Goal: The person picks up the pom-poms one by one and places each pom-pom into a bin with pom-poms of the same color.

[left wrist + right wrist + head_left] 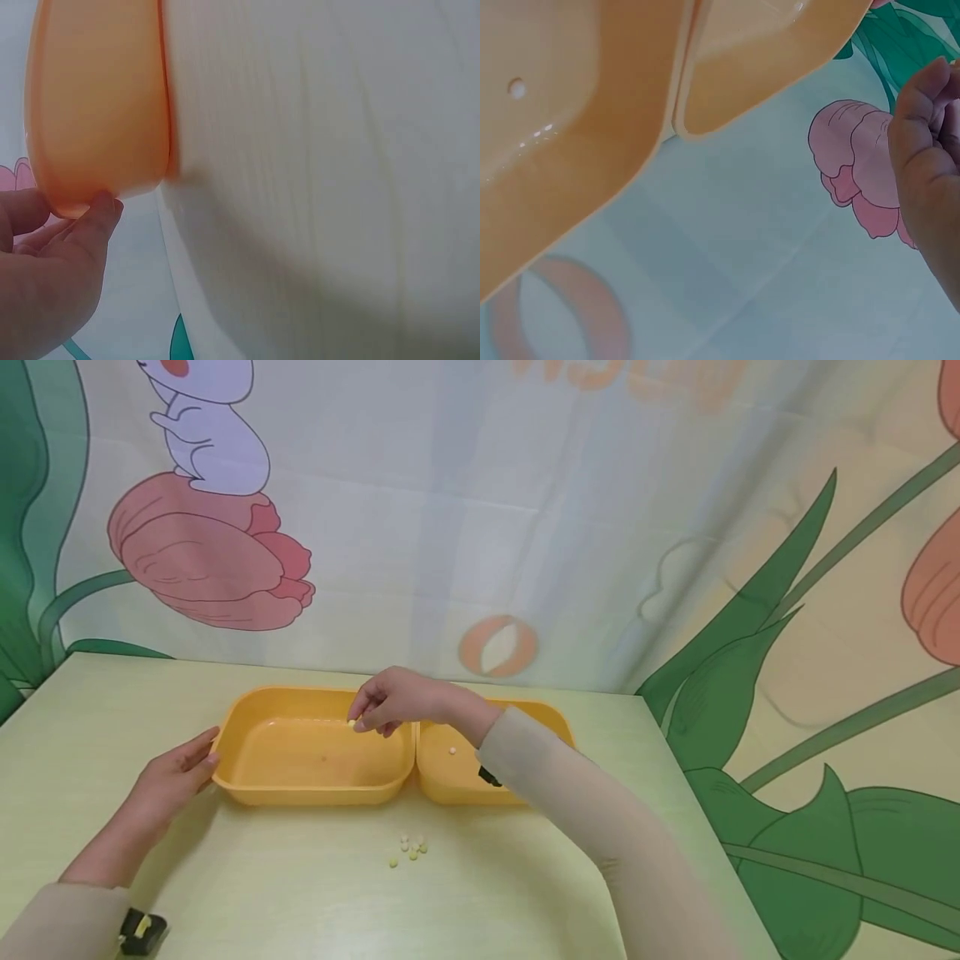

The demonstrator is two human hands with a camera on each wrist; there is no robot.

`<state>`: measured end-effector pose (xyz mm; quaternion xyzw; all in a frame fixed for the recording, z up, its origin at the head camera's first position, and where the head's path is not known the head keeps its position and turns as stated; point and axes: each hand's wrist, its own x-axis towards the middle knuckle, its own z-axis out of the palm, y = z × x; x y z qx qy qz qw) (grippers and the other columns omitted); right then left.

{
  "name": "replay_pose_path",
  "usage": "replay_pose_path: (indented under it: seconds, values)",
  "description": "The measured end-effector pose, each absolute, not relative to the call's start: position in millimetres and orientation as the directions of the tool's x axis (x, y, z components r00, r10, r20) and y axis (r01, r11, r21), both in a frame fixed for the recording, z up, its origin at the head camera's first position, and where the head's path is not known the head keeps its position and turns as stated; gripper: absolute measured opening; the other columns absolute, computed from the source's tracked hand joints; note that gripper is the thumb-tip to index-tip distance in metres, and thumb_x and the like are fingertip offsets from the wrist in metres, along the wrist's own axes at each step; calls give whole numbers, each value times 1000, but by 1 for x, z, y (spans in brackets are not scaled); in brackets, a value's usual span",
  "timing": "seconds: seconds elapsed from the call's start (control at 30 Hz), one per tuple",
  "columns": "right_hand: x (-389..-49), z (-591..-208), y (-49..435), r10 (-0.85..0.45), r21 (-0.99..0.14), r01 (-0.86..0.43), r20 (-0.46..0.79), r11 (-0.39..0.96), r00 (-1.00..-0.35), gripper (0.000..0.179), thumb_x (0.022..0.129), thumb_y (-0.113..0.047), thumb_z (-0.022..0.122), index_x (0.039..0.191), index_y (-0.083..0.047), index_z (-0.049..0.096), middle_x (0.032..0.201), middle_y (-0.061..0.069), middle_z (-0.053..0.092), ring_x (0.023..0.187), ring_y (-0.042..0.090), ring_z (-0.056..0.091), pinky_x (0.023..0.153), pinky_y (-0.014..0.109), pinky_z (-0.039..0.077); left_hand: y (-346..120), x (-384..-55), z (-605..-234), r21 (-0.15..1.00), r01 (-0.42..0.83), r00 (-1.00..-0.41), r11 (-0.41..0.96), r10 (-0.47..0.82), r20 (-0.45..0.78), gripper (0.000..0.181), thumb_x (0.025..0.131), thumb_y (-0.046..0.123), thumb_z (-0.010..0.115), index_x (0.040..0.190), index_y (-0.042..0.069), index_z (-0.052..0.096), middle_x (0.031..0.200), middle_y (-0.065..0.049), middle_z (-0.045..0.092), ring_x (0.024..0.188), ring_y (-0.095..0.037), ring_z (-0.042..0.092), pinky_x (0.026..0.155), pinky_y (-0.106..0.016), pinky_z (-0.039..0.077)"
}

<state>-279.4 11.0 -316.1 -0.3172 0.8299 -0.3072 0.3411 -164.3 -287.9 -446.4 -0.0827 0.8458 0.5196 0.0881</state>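
Note:
My left hand [168, 782] grips the left end of a yellow plastic tray [315, 796], with thumb and fingers at its rim. In the left wrist view, that tray's orange-looking wall [105, 90] rises beside the fingers. Over the right part of this tray, my right hand [405, 697] pinches a small pale yellow ball [352, 723] between thumb and fingertips. A second yellow tray [465, 795] stands against it on the right, partly covered by my right forearm. One small white ball [517, 88] lies inside the second tray.
Several small white and yellowish balls [413, 855] lie loose on the pale wood-grain table [300, 893] in front of the trays. Behind the trays hangs a printed cloth [375, 543] with flowers and leaves, close to the table's back edge.

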Motion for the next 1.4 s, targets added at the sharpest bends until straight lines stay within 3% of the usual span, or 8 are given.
replay_pose_path:
  seconds: [0.13,0.53,0.77,0.87,1.07,1.4]
  values:
    - [-290,-313,0,-735,-714,-327,-379,619,-563,21,99,-11,66,117,0,70,83,-2,64,73,11,58,84,29,64,-289,-164,-447,864,-228,-972,450,-46,-232,60,113,22,33,161,-2,6,162,-38,16,149,-55,25,89,-6,55]
    - [-318,-313,-37,-732,-727,-295,-401,620,-550,19,99,-12,67,114,-2,70,80,1,58,72,12,56,74,17,58,-290,-164,-448,855,-233,-971,463,-54,-235,61,113,25,34,161,-1,6,163,-37,16,149,-55,27,101,-27,51]
    - [-326,-324,-55,-718,-712,-273,-449,647,-532,14,98,-12,68,109,-4,72,81,0,59,70,11,56,71,17,58,-290,-165,-448,848,-221,-973,482,-46,-227,61,113,24,34,161,-2,7,161,-38,18,147,-55,29,99,-22,54]
    - [-330,-331,-62,-707,-695,-266,-482,668,-517,12,98,-12,69,106,-4,72,84,0,61,70,11,56,69,17,58,-290,-165,-448,844,-229,-971,485,-51,-234,61,113,24,34,161,-2,7,161,-38,18,148,-55,29,102,-30,51]
    - [-331,-342,-74,-706,-671,-290,-504,683,-498,14,98,-11,68,108,-2,71,84,-1,61,71,11,54,67,17,57,-289,-164,-447,841,-212,-975,498,-50,-216,60,113,23,35,160,-5,9,159,-40,22,147,-55,32,103,-34,51]
    - [-326,-358,-90,-705,-668,-319,-446,672,-551,13,98,-12,69,106,-3,72,83,-2,61,72,11,54,66,15,55,-288,-163,-446,845,-219,-974,487,-62,-216,60,113,20,36,160,-5,10,159,-40,21,147,-55,32,103,-34,51]
